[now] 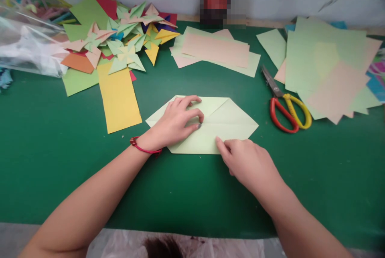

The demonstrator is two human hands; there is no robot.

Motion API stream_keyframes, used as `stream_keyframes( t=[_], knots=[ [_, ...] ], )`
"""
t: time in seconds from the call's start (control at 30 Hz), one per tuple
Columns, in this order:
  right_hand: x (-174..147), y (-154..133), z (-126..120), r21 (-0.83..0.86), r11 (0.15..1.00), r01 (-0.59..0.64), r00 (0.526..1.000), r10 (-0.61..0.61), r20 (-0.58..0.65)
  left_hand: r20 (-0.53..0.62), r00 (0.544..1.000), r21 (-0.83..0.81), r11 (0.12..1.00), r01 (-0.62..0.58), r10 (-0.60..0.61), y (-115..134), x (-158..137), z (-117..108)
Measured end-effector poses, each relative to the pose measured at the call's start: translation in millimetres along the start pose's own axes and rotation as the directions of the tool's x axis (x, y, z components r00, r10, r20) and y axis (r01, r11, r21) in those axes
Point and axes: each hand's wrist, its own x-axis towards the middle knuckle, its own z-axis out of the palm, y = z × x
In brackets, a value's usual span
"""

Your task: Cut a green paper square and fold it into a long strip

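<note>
On the green desk point(192, 198), the folded pale-green paper point(233, 119) lies centrally under the left hand point(179, 119), loosely spread, while the right hand point(249, 159) curls at its near edge — pinching or not, I cannot tell — apparently creasing, which calls for steady pressure next.

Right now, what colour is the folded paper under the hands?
Pale green; the folded paper shows in the head view.

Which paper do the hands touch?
The pale green folded sheet with pointed ends, touched by the left hand and right hand; the yellow sheet and other papers lie untouched.
</note>
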Motion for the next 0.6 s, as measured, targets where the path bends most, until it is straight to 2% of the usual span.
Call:
stream_keyframes(
  t=[0.2, 0.33, 0.47, 0.6],
  knots=[
    [2.0, 0.6, 8.1, -0.023, 1.000, 0.019, 0.990, -0.022, -0.139, 0.007, 1.000, 0.004, 1.000, 0.000, 0.000, 0.2, 0.0, -0.2],
    [6.5, -1.0, 13.8, 0.039, 0.995, 0.090, 0.959, -0.076, -0.275, 0.004, 1.000, -0.001, 1.000, 0.002, -0.002, 0.8, -0.4, -0.4],
    [9.3, -4.5, 21.4, 0.108, 0.952, 0.287, 0.886, -0.221, -0.407, 0.000, 1.000, -0.007, 1.000, 0.005, -0.005, 0.6, -0.5, 0.2],
    [11.7, -9.0, 31.0, 0.070, 0.880, 0.471, 0.765, -0.367, -0.530, -0.008, 1.000, -0.005, 1.000, 0.002, -0.002, -0.7, -0.1, 0.8]
  ],
)
